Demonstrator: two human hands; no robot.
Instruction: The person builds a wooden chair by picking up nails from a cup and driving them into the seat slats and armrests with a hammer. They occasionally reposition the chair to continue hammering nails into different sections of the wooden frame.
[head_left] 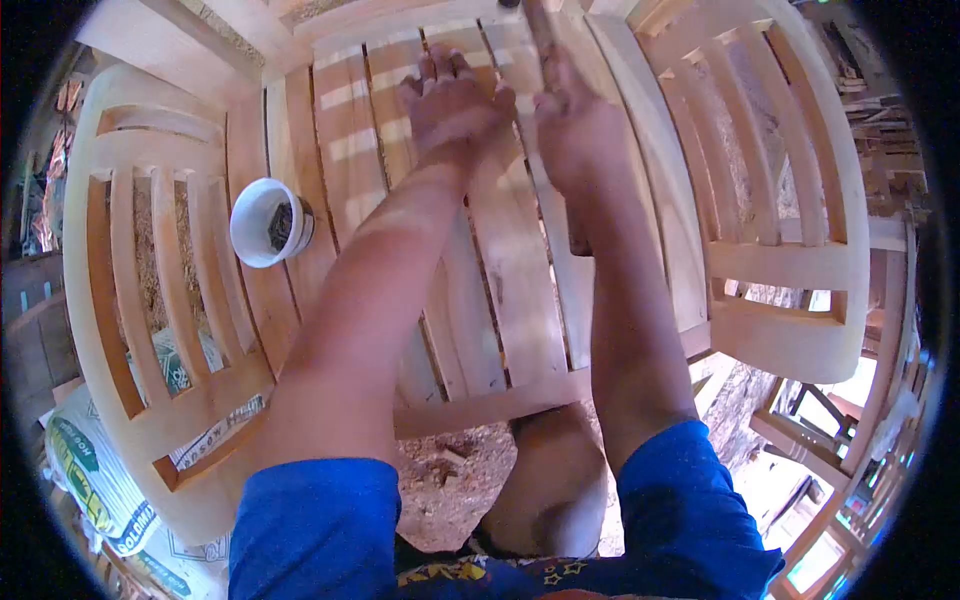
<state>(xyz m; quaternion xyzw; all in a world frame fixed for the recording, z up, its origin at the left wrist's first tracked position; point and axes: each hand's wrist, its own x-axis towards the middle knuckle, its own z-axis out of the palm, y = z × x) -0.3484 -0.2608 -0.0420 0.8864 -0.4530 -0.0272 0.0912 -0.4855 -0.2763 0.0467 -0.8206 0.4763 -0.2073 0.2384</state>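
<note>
My left hand (pixel 452 108) lies on the seat slats of a wooden bench (pixel 515 320), its fingers spread. No object shows in it, though what is under the palm is hidden. Close to its right, my right hand (pixel 580 140) is closed around the wooden handle of a hammer (pixel 541 38). The handle's butt shows below the wrist, and a dark end of the head just appears at the top edge of the view. To the left on the slats stands a white plastic tub (pixel 264 222) with small dark pieces inside, probably nails.
Slatted armrests rise on both sides, the left one (pixel 122 270) and the right one (pixel 785 140). Printed sacks (pixel 95 470) lie on the floor at lower left. My knee (pixel 555 480) is below the bench's front rail. A wooden frame (pixel 885 330) stands at far right.
</note>
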